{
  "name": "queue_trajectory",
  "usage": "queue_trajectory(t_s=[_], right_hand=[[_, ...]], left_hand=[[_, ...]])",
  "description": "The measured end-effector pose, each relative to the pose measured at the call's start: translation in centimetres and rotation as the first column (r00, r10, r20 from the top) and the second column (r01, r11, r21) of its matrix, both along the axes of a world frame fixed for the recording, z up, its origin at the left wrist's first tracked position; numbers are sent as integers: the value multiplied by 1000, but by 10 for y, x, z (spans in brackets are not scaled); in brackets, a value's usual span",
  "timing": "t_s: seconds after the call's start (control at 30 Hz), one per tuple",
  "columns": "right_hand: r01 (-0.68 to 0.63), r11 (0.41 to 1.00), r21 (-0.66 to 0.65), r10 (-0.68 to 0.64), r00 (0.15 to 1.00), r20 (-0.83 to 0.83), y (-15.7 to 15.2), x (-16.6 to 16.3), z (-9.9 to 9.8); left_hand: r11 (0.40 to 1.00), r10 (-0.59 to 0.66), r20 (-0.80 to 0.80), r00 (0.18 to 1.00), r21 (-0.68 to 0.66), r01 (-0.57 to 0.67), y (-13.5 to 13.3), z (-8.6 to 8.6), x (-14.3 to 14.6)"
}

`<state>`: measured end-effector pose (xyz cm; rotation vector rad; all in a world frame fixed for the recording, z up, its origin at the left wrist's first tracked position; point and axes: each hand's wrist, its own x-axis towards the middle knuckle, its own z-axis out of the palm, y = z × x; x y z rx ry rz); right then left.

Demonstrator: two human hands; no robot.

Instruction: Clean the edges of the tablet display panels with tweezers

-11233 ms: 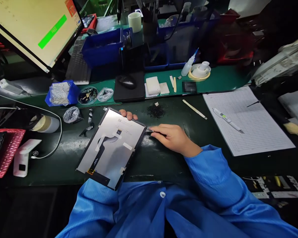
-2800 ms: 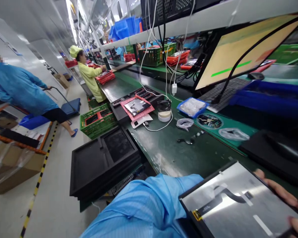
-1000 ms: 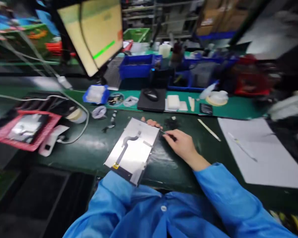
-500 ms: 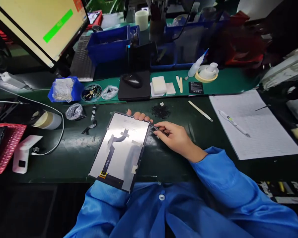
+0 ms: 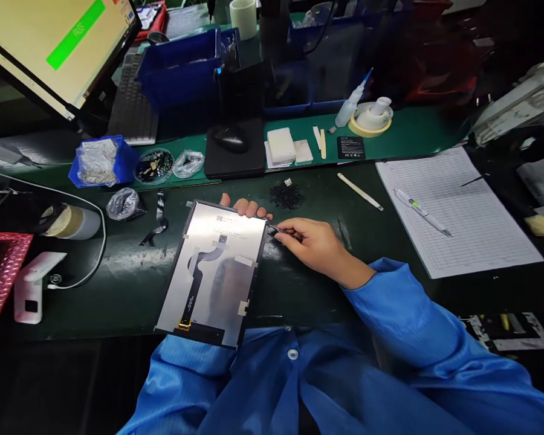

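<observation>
With the left hand (image 5: 245, 208) gripping the panel (image 5: 213, 272) at the table's near edge, the right hand (image 5: 310, 244), pinching tweezers (image 5: 277, 229), should work gently along the panel's rim.

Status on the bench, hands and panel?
Left hand grips display panel at its far edge. Right hand pinches tweezers, tip at panel's right corner. Black debris pile just beyond, clear of panel.

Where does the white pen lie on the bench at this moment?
In the head view, the white pen lies slantwise on the lined paper sheet, right of the person's right hand, with the pale stick on the dark bench to its left.
</observation>
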<state>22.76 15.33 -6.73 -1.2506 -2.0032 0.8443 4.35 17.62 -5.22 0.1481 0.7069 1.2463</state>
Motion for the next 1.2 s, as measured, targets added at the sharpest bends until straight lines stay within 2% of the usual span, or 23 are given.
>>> queue_trajectory(t_s=[0.13,0.33,0.5,0.57,0.7,0.83,0.9,1.07,1.2], right_hand=[[-46,998,30,45,998,41,1,2,5],[23,996,-88,-27,999,-46,0,2,-1],[-34,999,31,35,999,-13,2,3,1],[-55,998,40,55,998,10,2,5,3],[-61,995,-74,61,998,-14,1,5,2],[12,981,-193,-35,992,-118,-1,1,2],[16,986,-165,-36,993,-116,-1,1,3],[-59,998,-29,56,995,-82,1,3,4],[-53,992,-113,39,992,-118,0,3,0]], left_hand=[[996,-24,163,986,90,9,-5,2,-1],[997,-2,121,993,74,-7,0,-6,-2],[994,-29,223,974,111,4,-3,-6,-3],[992,-24,236,971,125,-6,-5,-5,-2],[990,-29,207,978,140,-1,-5,-4,-2],[989,-63,204,977,146,33,-4,-2,-2],[989,-59,208,976,147,29,-4,-1,-3],[984,-93,264,960,169,49,-4,-2,-6],[984,-111,288,951,168,64,-5,-4,-7]])
